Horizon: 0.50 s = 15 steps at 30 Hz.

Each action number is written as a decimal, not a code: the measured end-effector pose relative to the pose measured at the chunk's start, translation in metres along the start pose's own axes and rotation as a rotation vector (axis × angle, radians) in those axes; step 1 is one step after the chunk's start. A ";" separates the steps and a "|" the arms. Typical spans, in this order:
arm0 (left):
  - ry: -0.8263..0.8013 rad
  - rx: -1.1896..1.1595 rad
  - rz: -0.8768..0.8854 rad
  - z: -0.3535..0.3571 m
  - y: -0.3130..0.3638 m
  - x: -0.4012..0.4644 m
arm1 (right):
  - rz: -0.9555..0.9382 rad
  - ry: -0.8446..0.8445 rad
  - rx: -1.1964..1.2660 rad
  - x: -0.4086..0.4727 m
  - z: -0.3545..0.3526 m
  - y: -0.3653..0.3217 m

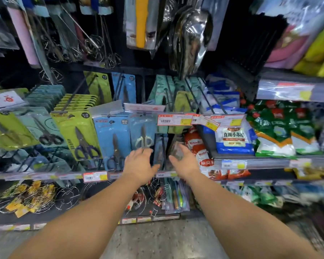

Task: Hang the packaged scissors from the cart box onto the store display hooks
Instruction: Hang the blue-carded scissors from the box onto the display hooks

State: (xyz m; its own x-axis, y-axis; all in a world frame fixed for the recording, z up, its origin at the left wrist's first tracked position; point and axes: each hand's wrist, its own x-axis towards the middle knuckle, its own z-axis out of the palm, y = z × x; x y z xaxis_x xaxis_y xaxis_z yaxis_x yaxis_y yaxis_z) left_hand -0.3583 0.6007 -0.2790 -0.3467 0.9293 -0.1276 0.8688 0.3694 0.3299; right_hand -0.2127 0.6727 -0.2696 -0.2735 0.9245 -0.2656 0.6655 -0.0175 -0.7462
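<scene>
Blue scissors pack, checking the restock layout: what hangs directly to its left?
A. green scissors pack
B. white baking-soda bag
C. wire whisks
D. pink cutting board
A: the green scissors pack hangs immediately left of the blue scissors pack.

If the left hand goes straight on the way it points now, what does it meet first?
Probably the blue scissors pack with pale-handled scissors, hanging just above and beyond the left hand. Depth is unclear in the blur.
</scene>
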 end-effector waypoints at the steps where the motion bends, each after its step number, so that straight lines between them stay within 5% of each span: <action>1: -0.013 0.013 0.024 0.002 0.009 0.003 | -0.005 0.009 -0.010 -0.002 -0.008 0.004; 8: -0.129 0.152 0.254 0.033 0.137 0.024 | 0.059 0.156 -0.112 -0.015 -0.113 0.088; 15: -0.184 0.254 0.469 0.094 0.343 0.007 | 0.236 0.340 -0.266 -0.055 -0.270 0.216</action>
State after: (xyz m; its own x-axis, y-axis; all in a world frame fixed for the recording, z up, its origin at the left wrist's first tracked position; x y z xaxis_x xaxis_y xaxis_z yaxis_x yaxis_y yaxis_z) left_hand -0.0296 0.7344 -0.2552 0.1449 0.9710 -0.1904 0.9807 -0.1154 0.1578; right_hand 0.1331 0.7213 -0.2513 0.1193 0.9797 -0.1613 0.8484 -0.1850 -0.4960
